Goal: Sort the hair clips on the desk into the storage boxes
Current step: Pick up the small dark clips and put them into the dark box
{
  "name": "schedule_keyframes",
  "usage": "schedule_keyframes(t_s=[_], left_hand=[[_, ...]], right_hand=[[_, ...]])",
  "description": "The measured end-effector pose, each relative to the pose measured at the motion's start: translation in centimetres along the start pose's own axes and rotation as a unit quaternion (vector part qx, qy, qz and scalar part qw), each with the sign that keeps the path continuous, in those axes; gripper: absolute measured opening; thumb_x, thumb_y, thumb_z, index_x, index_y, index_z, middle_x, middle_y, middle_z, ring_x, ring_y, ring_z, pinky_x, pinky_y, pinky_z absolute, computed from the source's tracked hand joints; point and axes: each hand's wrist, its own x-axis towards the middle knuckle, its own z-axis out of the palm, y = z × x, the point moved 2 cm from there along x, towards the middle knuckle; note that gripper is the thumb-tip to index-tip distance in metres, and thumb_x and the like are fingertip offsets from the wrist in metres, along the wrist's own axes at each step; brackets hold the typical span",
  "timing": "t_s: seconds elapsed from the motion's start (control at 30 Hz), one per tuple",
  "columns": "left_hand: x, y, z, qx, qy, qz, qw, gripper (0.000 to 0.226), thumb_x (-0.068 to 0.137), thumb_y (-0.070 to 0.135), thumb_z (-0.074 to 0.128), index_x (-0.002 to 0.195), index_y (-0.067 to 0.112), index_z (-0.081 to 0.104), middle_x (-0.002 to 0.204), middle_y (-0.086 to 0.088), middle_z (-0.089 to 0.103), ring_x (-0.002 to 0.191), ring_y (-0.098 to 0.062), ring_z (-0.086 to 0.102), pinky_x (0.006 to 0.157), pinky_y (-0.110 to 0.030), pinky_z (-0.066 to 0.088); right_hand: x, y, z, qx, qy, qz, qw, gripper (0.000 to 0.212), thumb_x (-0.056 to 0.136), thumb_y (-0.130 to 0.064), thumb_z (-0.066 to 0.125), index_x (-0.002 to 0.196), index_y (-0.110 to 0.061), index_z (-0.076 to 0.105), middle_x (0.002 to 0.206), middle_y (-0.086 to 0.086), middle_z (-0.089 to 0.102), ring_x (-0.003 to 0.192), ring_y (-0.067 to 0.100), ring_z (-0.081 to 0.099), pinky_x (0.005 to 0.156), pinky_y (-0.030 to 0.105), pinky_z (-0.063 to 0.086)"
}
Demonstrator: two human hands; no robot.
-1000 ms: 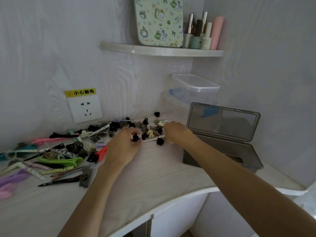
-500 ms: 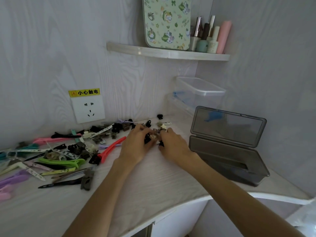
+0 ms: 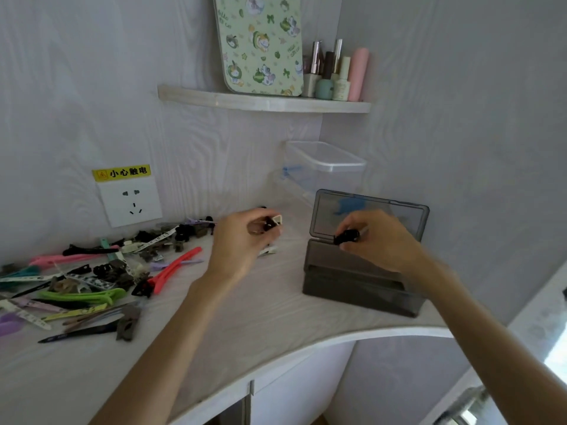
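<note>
A small black hair clip [image 3: 346,236] sits pinched in the right hand [image 3: 379,240], right of centre, above the open smoky-grey plastic storage box [image 3: 352,279]. The left hand [image 3: 242,240], at centre, curls around several small clips [image 3: 273,223]. More colourful clips [image 3: 92,280] litter the pale wood-grain desk [image 3: 245,317] at left.

Corner desk alcove with pale wood-grain walls.
A curved white desk [image 3: 276,326] fills the lower frame; a corner shelf [image 3: 264,101] sits at upper centre, a wall socket [image 3: 130,204] at left.
</note>
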Motion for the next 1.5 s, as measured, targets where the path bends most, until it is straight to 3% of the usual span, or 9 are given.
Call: schedule_keyframes(t_s=[0.27, 0.53, 0.67, 0.87, 1.0, 1.13, 1.3, 1.37, 1.5], left_hand=[[-0.7, 2.4, 3.8, -0.064, -0.213, -0.025, 0.975, 0.055, 0.076, 0.027, 0.075, 0.127, 0.024, 0.057, 0.117, 0.006, 0.065, 0.094, -0.001, 0.067, 0.085, -0.015, 0.052], [1.1, -4.6, -2.8, 0.081, -0.034, -0.059, 0.994, 0.026, 0.086, 0.009, 0.063, 0.101, 0.029, 0.070, 0.096, 0.013, 0.069, 0.083, 0.000, 0.066, 0.086, -0.032, 0.055], [4.3, -6.8, -4.3, 0.140, 0.020, -0.075, 0.987, 0.031, 0.088, 0.003, 0.053, 0.107, 0.021, 0.069, 0.109, 0.003, 0.069, 0.095, -0.014, 0.064, 0.088, -0.032, 0.051], [6.8, -10.2, -2.1, 0.192, -0.222, -0.076, 0.953, 0.037, 0.096, 0.013, 0.047, 0.131, 0.020, 0.053, 0.140, -0.003, 0.049, 0.126, -0.017, 0.047, 0.106, -0.028, 0.036], [6.8, -11.2, -2.9, 0.212, -0.203, -0.053, 0.955, 0.024, 0.092, 0.019, 0.056, 0.111, 0.026, 0.068, 0.121, 0.002, 0.065, 0.110, -0.015, 0.060, 0.098, -0.035, 0.047], [7.1, -10.1, -5.2, 0.194, -0.280, -0.101, 0.935, 0.023, 0.090, 0.015, 0.059, 0.110, 0.021, 0.069, 0.117, 0.002, 0.067, 0.107, -0.012, 0.060, 0.098, -0.028, 0.045], [7.0, -8.3, -7.2, 0.255, -0.447, -0.156, 0.843, 0.058, 0.078, 0.028, 0.074, 0.131, 0.026, 0.053, 0.132, 0.007, 0.055, 0.121, -0.013, 0.051, 0.107, -0.032, 0.039], [6.9, -8.4, -6.9, 0.278, -0.444, -0.158, 0.837, 0.064, 0.072, 0.024, 0.078, 0.131, 0.028, 0.052, 0.130, 0.005, 0.056, 0.117, -0.015, 0.053, 0.103, -0.033, 0.043], [6.8, -8.9, -6.0, 0.258, -0.369, -0.139, 0.882, 0.051, 0.067, 0.029, 0.082, 0.114, 0.028, 0.063, 0.112, 0.000, 0.063, 0.095, -0.011, 0.058, 0.075, -0.021, 0.045]], right_hand=[[-0.8, 2.1, -0.2, -0.025, -0.055, 0.051, 0.997, 0.036, 0.078, -0.020, 0.071, 0.113, -0.026, 0.065, 0.114, -0.001, 0.068, 0.102, 0.017, 0.063, 0.096, 0.035, 0.049], [1.2, -4.2, 3.9, 0.044, -0.012, -0.014, 0.999, 0.036, 0.087, -0.004, 0.050, 0.112, -0.024, 0.065, 0.112, -0.001, 0.067, 0.097, 0.013, 0.062, 0.091, 0.027, 0.050], [4.4, -8.0, 10.4, 0.048, -0.006, -0.018, 0.999, 0.043, 0.088, -0.004, 0.045, 0.129, -0.014, 0.052, 0.131, 0.009, 0.055, 0.119, 0.025, 0.050, 0.103, 0.033, 0.040], [8.1, -8.2, 16.4, -0.057, 0.028, 0.085, 0.994, 0.054, 0.094, -0.027, 0.043, 0.142, -0.010, 0.026, 0.138, 0.015, 0.039, 0.123, 0.031, 0.035, 0.096, 0.037, 0.030], [9.1, -7.0, 16.8, -0.088, 0.030, 0.080, 0.992, 0.054, 0.095, -0.033, 0.040, 0.144, -0.016, 0.024, 0.139, 0.013, 0.037, 0.123, 0.030, 0.034, 0.097, 0.037, 0.031], [8.9, -6.8, 16.8, 0.010, 0.032, 0.024, 0.999, 0.044, 0.092, -0.022, 0.051, 0.135, -0.020, 0.042, 0.126, 0.010, 0.049, 0.116, 0.026, 0.045, 0.092, 0.033, 0.041], [7.8, -7.2, 16.2, 0.079, 0.086, 0.008, 0.993, 0.038, 0.087, -0.022, 0.062, 0.124, -0.025, 0.056, 0.117, 0.004, 0.061, 0.106, 0.020, 0.057, 0.089, 0.030, 0.048], [7.6, -7.4, 16.1, 0.092, 0.100, -0.001, 0.991, 0.034, 0.088, -0.021, 0.059, 0.122, -0.025, 0.059, 0.117, 0.004, 0.063, 0.106, 0.019, 0.058, 0.089, 0.030, 0.048], [7.3, -7.5, 15.7, 0.128, 0.142, -0.006, 0.981, 0.029, 0.087, -0.017, 0.061, 0.115, -0.024, 0.063, 0.111, 0.000, 0.062, 0.095, 0.014, 0.059, 0.083, 0.025, 0.049]])
